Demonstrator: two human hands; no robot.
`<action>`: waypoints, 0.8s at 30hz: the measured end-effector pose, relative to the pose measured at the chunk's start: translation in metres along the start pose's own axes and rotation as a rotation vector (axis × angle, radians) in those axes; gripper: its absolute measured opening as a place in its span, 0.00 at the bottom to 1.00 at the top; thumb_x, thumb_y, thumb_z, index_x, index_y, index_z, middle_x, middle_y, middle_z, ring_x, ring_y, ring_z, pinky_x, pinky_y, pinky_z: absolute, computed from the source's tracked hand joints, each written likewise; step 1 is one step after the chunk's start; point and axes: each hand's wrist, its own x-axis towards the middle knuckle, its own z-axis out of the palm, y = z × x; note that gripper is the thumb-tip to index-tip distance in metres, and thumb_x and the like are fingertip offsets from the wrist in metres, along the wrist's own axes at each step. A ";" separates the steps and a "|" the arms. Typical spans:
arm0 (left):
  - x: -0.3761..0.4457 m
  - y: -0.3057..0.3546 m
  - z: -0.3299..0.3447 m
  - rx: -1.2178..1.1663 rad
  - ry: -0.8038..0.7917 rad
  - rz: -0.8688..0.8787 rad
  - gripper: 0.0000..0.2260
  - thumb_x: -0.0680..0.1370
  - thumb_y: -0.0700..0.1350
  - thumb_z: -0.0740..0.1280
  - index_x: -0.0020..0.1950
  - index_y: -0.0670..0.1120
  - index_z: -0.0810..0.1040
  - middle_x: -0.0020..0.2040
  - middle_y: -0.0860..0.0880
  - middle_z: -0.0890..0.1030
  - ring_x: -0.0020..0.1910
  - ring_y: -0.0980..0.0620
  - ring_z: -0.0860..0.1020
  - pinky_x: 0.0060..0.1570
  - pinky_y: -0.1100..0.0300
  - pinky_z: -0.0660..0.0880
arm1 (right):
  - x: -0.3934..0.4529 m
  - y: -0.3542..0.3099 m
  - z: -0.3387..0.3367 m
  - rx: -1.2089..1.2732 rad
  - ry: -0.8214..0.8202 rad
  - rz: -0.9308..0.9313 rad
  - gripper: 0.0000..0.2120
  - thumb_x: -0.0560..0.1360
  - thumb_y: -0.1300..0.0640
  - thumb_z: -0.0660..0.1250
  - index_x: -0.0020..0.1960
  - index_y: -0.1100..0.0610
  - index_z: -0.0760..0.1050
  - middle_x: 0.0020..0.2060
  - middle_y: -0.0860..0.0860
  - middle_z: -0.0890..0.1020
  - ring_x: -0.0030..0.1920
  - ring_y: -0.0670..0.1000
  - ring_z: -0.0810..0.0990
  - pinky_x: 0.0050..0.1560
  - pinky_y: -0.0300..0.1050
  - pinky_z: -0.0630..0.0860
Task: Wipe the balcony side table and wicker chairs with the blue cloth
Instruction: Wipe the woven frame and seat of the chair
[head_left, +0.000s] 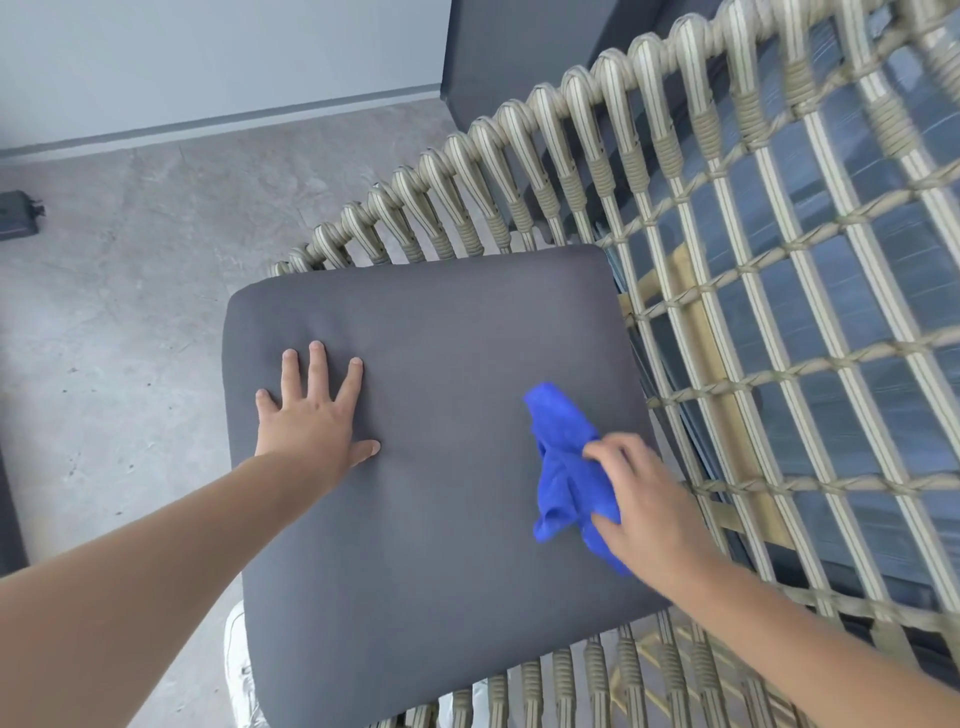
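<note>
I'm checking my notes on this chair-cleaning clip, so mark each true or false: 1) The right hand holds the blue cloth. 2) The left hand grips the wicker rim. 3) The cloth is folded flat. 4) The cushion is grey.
1) True: the right hand holds the blue cloth.
2) False: the left hand lies flat, fingers spread, on the cushion, not on the wicker chair.
3) False: the cloth is bunched.
4) True.
</note>
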 end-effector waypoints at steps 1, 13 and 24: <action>0.000 0.000 0.000 0.001 -0.004 -0.001 0.45 0.79 0.71 0.57 0.82 0.54 0.33 0.82 0.41 0.34 0.82 0.35 0.38 0.76 0.40 0.59 | 0.024 -0.002 -0.010 0.020 0.061 -0.008 0.33 0.64 0.66 0.76 0.64 0.50 0.68 0.60 0.49 0.72 0.53 0.59 0.79 0.45 0.53 0.79; 0.003 0.002 0.004 0.003 0.010 0.003 0.44 0.80 0.70 0.56 0.82 0.52 0.32 0.82 0.40 0.34 0.82 0.34 0.38 0.77 0.39 0.58 | 0.281 -0.042 -0.050 -0.062 -0.064 0.094 0.24 0.74 0.48 0.70 0.69 0.50 0.70 0.65 0.51 0.74 0.69 0.60 0.69 0.69 0.63 0.66; 0.004 -0.001 0.005 -0.023 0.001 0.007 0.44 0.81 0.69 0.57 0.82 0.52 0.32 0.81 0.40 0.33 0.81 0.34 0.37 0.77 0.37 0.56 | 0.248 -0.049 -0.013 -0.039 -0.038 -0.032 0.34 0.75 0.42 0.69 0.79 0.45 0.62 0.78 0.45 0.62 0.79 0.56 0.56 0.79 0.70 0.46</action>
